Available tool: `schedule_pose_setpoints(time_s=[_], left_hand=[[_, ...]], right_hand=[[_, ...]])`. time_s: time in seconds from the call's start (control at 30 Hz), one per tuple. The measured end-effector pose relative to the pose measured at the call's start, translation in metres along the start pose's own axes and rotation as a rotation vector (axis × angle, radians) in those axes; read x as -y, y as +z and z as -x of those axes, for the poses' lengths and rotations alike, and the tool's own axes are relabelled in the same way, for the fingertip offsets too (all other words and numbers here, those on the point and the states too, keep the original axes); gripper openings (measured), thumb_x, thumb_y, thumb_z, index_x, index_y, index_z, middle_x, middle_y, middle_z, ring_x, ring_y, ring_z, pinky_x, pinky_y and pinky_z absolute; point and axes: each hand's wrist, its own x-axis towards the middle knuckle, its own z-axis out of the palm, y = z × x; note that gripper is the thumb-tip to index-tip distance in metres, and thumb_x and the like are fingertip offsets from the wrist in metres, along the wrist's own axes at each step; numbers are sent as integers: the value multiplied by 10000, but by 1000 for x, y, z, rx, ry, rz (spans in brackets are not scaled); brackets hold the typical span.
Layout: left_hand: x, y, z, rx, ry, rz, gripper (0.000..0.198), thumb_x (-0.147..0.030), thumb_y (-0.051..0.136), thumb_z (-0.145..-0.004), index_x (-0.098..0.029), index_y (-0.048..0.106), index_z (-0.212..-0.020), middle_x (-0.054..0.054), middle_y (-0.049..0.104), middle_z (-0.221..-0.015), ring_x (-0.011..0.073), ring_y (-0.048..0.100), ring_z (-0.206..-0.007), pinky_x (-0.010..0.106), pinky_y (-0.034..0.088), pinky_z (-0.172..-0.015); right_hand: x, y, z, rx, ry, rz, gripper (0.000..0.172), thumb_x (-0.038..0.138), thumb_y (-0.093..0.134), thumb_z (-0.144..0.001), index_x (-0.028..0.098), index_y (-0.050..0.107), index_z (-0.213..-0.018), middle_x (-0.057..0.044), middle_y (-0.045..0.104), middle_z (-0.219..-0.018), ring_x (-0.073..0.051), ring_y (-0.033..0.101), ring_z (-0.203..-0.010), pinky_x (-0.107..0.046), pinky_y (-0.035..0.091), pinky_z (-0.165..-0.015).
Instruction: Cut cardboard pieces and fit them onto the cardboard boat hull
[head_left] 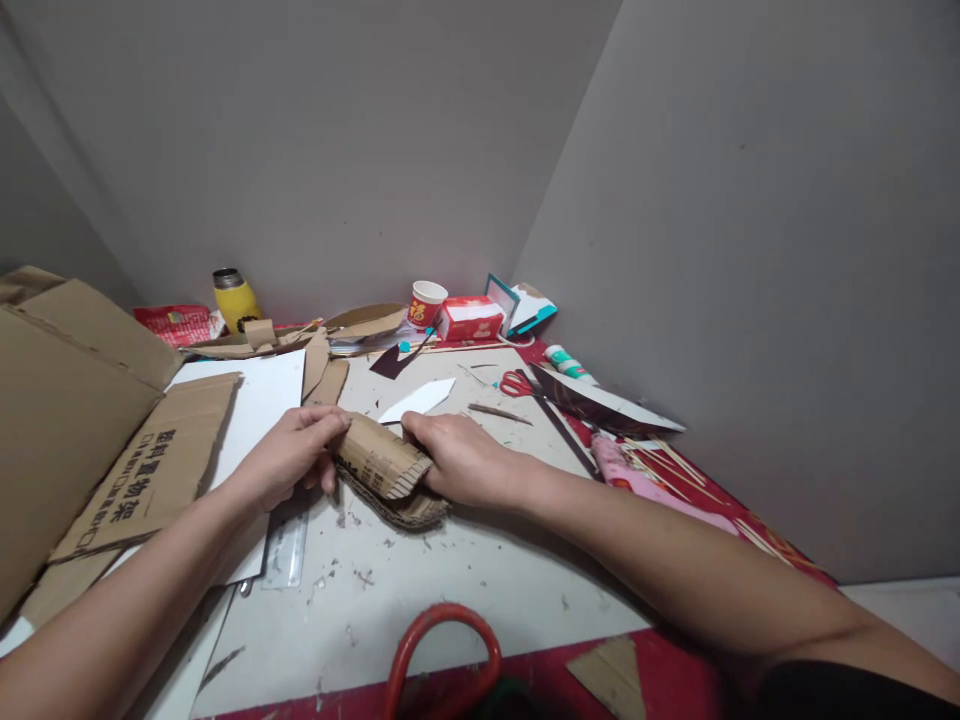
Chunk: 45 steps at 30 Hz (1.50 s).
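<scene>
Between both hands sits the cardboard roll [381, 462]; left hand [289, 455] and right hand [459, 462] apparently grip its ends.

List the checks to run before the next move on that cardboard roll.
1. Left hand grips one end of the cardboard roll: ok.
2. Right hand grips the other end: ok.
3. Red scissors lie apart from both hands: ok.
4. Tabletop around the roll free of scraps: not ok, bits litter it.
5. Roll's layers glued together: cannot tell.
</scene>
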Motion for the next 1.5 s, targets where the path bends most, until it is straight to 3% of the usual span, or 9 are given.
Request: schedule_pose_setpoints(time_s=[0.23, 0.43, 0.6, 0.73, 0.87, 1.0, 1.13, 1.23, 1.5], left_hand=[[1, 0, 3, 16, 55, -102, 246, -412, 487, -879, -183, 558, -825, -75, 495, -540, 66, 534, -312, 126, 268, -274], [-2, -4, 7, 115, 32, -77, 277, -447, 497, -881, -179, 549, -832, -73, 489, -563, 71, 557, -328, 129, 279, -279], [-10, -14, 14, 259, 39, 11, 365, -423, 639, -812, -188, 566, -1082, 11, 631, -825, 95, 647, -465, 131, 328, -317], [-26, -26, 22, 105, 143, 64, 444, -410, 667, -799, -180, 548, -1159, 59, 683, -872, 135, 672, -572, 168, 422, -414], [-37, -36, 30, 26, 251, 125, 360, -356, 695, -782, -200, 614, -1097, 84, 682, -1068, 118, 660, -598, 218, 484, -517], [-35, -34, 29, 23, 229, 189, 310, -451, 623, -817, -162, 663, -922, 43, 686, -832, 67, 540, -447, 204, 418, -420], [-24, -25, 23, 116, 117, 84, 267, -377, 762, -702, -156, 627, -770, -68, 524, -534, 26, 368, -362, 155, 282, -345], [-17, -19, 19, 129, 119, 69, 255, -348, 773, -689, -162, 615, -762, -84, 496, -526, 18, 315, -380, 146, 235, -351], [-9, -8, 16, 13, 183, -8, 210, -332, 736, -720, -179, 639, -825, -53, 612, -626, 25, 332, -361, 172, 223, -345]], right_hand=[[-2, 0, -1, -3, 9, -27, 282, 166, 567, -743, 165, 543, -1024, -101, 694, -915, -234, 627, -784, -271, 328, -591], [-4, 6, -5, 63, -7, -196, 213, 58, 551, -679, 151, 626, -855, -103, 702, -880, -219, 621, -783, -262, 380, -626], [-11, 1, -8, -21, -1, -294, 227, 6, 535, -645, 157, 617, -793, -74, 698, -839, -198, 608, -741, -253, 390, -620], [-18, -5, -10, -116, -4, -372, 182, 62, 560, -704, 168, 629, -834, -55, 704, -859, -200, 620, -774, -255, 420, -645], [-19, -10, -9, -164, -35, -355, 177, 113, 586, -734, 181, 637, -889, -60, 706, -914, -209, 627, -826, -271, 445, -684], [-17, -9, -6, -123, -36, -261, 132, 126, 591, -727, 178, 607, -847, -57, 696, -852, -202, 630, -763, -263, 436, -637], [-16, -6, -5, -88, -37, -257, 134, 94, 571, -715, 175, 600, -819, -49, 693, -832, -186, 624, -737, -243, 422, -612], [-16, -5, -7, -69, -26, -336, 134, 76, 559, -713, 162, 607, -805, -46, 695, -833, -179, 618, -741, -239, 429, -614], [-16, -1, -10, 19, -65, -574, 158, 106, 557, -790, 137, 653, -911, -69, 703, -920, -187, 621, -816, -264, 466, -692]])
